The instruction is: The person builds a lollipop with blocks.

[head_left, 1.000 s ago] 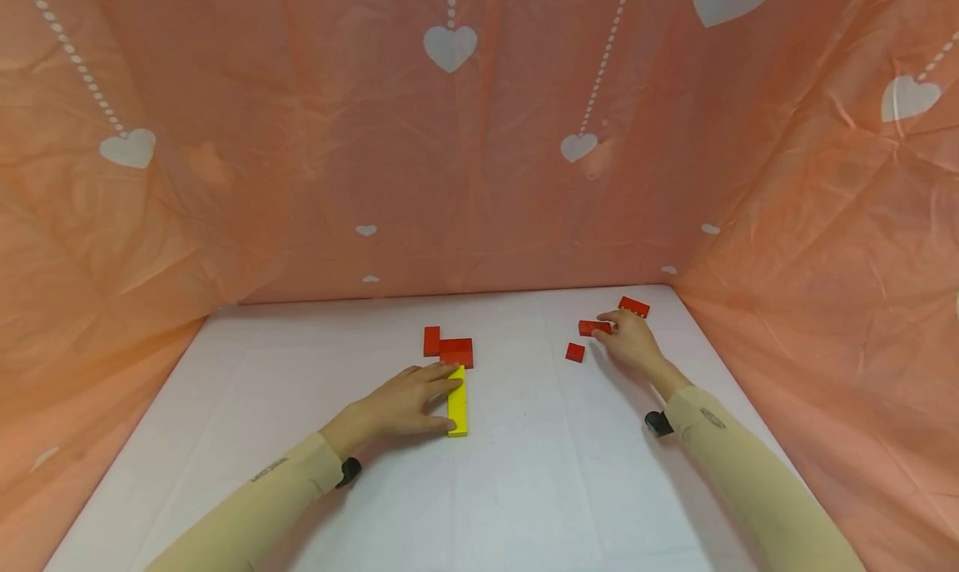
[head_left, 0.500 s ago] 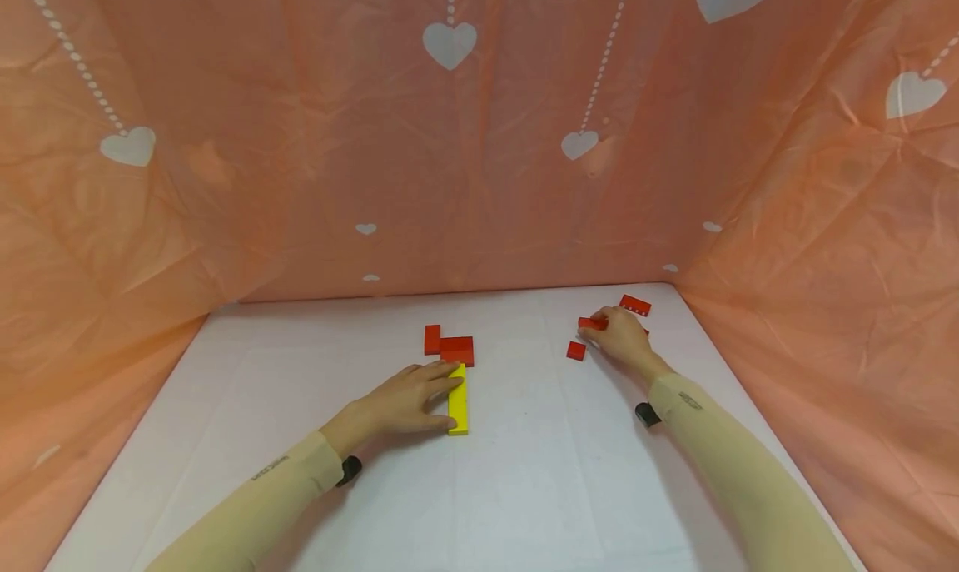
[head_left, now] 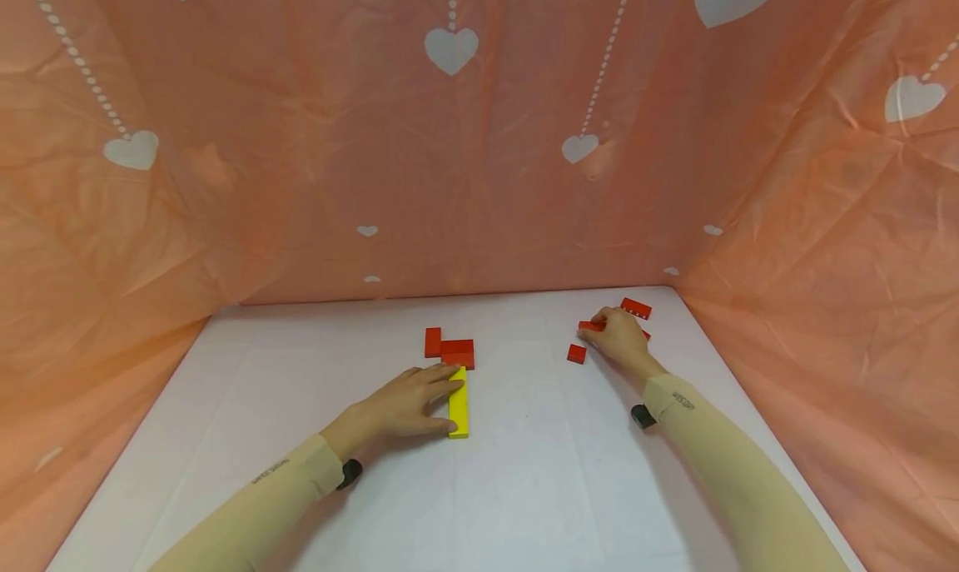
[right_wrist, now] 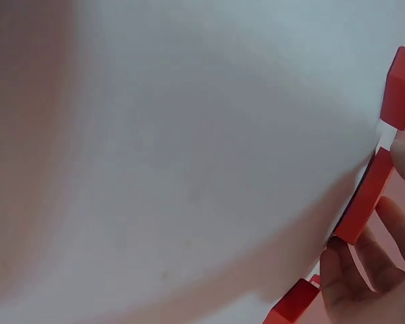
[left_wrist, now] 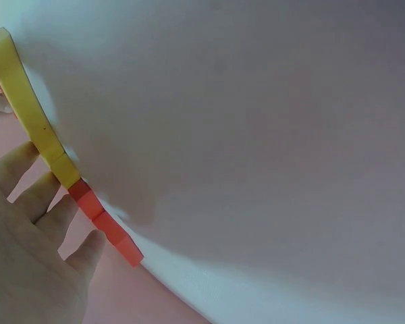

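Observation:
My left hand (head_left: pixel 408 401) rests against a long yellow block (head_left: pixel 459 414), its spread fingers near the far end and the thumb near the close end. The left wrist view shows those fingers nearly straight along the yellow block (left_wrist: pixel 27 101). Just beyond it lie two red blocks, one wide (head_left: pixel 458 353) and one narrow and upright in view (head_left: pixel 433 342). At the far right, my right hand (head_left: pixel 622 339) pinches a flat red block (head_left: pixel 590 326) between its fingertips. The right wrist view shows the digits at both ends of that red block (right_wrist: pixel 366 196).
A small red block (head_left: pixel 577 354) lies just in front of the right hand. Behind it is a red piece with white dots (head_left: pixel 636 308), and another red piece (head_left: pixel 647 335) peeks out on its right. Orange cloth walls (head_left: pixel 479 181) enclose the white table (head_left: pixel 524 489).
My right hand has shifted slightly left over the flat red block, uncovering a red piece on its right. The left hand and yellow block have stayed put.

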Demonstrator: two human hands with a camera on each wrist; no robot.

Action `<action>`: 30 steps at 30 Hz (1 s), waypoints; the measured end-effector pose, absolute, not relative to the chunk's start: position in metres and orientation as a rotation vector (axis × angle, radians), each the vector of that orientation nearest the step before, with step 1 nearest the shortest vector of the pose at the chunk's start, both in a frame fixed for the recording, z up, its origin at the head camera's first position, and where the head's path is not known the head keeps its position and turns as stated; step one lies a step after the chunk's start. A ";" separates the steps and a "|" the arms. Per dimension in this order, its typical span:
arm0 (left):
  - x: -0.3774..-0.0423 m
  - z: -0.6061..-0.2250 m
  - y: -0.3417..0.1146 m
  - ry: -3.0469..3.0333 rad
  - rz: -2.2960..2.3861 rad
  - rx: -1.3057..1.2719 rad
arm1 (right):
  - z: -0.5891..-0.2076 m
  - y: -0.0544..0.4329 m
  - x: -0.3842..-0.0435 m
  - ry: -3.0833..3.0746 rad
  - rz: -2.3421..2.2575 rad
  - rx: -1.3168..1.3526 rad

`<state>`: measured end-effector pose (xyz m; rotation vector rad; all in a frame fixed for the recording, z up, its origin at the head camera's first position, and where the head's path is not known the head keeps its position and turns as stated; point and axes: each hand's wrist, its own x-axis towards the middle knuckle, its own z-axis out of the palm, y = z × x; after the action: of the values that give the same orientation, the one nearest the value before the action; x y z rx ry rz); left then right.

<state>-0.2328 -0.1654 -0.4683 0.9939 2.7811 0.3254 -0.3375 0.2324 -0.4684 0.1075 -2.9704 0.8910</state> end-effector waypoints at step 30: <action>-0.233 -0.469 -0.166 2.781 0.332 1.005 | -0.461 0.150 -0.336 -2.783 1.119 0.846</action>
<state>-0.2331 -0.1655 -0.4694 1.0047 2.7807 0.3319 -0.3360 0.1501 -0.4611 0.8464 -2.7834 1.1189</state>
